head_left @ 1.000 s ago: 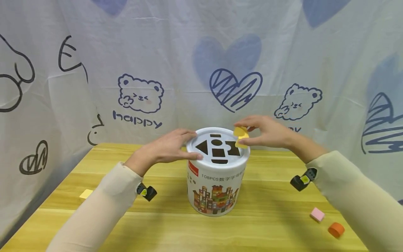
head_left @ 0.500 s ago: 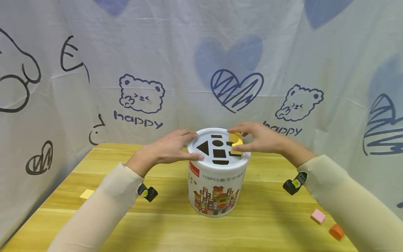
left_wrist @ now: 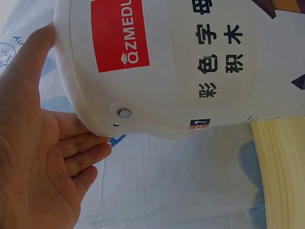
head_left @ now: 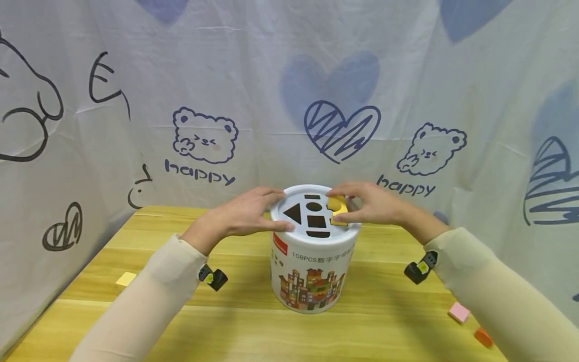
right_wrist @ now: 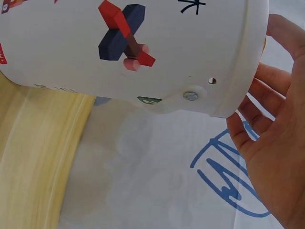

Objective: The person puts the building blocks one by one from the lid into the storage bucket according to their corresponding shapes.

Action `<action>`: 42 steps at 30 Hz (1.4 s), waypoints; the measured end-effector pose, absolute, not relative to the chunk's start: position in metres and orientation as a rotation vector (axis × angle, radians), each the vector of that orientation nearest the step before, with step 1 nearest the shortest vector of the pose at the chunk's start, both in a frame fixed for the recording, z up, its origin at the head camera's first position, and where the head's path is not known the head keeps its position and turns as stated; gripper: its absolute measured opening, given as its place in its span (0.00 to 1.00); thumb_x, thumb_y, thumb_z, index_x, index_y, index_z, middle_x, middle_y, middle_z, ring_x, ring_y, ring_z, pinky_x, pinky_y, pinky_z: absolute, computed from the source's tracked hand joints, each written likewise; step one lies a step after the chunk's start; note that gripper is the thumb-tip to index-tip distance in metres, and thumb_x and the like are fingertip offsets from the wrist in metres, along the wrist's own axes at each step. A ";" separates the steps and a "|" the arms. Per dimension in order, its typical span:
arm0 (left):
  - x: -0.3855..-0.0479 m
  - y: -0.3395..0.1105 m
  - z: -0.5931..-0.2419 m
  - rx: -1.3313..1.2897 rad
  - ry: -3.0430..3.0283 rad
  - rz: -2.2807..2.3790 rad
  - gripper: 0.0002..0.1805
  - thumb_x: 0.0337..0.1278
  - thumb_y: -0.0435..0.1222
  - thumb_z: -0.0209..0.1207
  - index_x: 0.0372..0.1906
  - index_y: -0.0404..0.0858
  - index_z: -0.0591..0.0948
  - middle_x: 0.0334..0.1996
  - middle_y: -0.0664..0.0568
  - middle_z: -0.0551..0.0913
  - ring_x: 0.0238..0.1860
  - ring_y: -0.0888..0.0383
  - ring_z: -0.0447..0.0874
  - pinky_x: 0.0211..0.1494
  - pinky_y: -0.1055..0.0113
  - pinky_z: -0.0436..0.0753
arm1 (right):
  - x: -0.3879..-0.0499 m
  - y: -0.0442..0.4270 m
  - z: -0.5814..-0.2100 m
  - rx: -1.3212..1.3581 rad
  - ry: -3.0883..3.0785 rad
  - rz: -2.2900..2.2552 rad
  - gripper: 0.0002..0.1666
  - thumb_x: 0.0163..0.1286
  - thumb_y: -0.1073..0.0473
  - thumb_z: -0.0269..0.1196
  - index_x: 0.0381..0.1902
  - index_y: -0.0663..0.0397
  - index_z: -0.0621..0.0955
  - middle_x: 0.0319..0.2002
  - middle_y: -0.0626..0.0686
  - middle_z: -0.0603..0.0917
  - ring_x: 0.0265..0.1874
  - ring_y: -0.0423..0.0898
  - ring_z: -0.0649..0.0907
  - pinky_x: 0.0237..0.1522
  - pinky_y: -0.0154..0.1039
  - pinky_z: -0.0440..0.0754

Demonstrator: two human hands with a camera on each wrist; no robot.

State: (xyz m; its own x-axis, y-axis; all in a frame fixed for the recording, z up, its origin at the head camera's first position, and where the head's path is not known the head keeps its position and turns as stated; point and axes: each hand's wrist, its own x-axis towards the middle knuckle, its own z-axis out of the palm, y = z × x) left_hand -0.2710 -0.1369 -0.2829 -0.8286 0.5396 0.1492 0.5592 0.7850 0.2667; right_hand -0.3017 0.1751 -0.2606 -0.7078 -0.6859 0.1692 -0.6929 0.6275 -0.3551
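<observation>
Resting my left hand [head_left: 244,213] on the left edge of the lid [head_left: 289,201], I spread thumb and fingers loosely along the rim, with nothing pinched in them. My right hand [head_left: 375,203] pinches the yellow block [head_left: 341,206] between thumb and fingers, parted only by the block's width. The yellow block sits by the lid's right edge, over a slot it mostly covers; I can't tell whether any of it is inside.

For this fit, I judge the hollow matters most: it faces the lid's middle and should match the slot's inner edge, straight sides parallel. A light wiggle should work better than force, with fingertips high on the yellow block so they don't catch. Even pressure from my left hand should stop the bucket [head_left: 312,279] turning.

The bucket stands toward the far edge of the table [head_left: 235,327]. Its red label [left_wrist: 119,36] reads QZMEDU. The front says 108PCS, then 数字字母 before curving out of sight; beside the red label I read 彩色字母 and 积木. Tiny print near the base is illegible. The curtain [head_left: 271,151] says "happy" twice, under bears.

A yellow piece [head_left: 125,279] lies near the table's left edge; a pink block [head_left: 459,312] and orange block [head_left: 483,337] lie toward its near right corner.
</observation>
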 end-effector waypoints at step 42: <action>-0.272 -0.136 -0.283 -0.904 -2.901 -0.468 0.55 0.51 0.72 0.54 0.74 0.38 0.62 0.73 0.44 0.62 0.72 0.46 0.57 0.73 0.45 0.58 | -0.299 0.184 -0.268 1.275 -2.764 0.711 0.32 0.62 0.43 0.68 0.62 0.48 0.79 0.62 0.53 0.76 0.61 0.55 0.73 0.61 0.66 0.69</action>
State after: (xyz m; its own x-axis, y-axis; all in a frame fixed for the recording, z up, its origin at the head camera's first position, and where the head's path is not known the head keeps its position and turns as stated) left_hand -0.2719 -0.1362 -0.2830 -0.8252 0.5439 0.1525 0.5643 0.7810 0.2675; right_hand -0.2988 0.1838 -0.2682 -0.6670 -0.7178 0.1997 -0.7250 0.5636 -0.3959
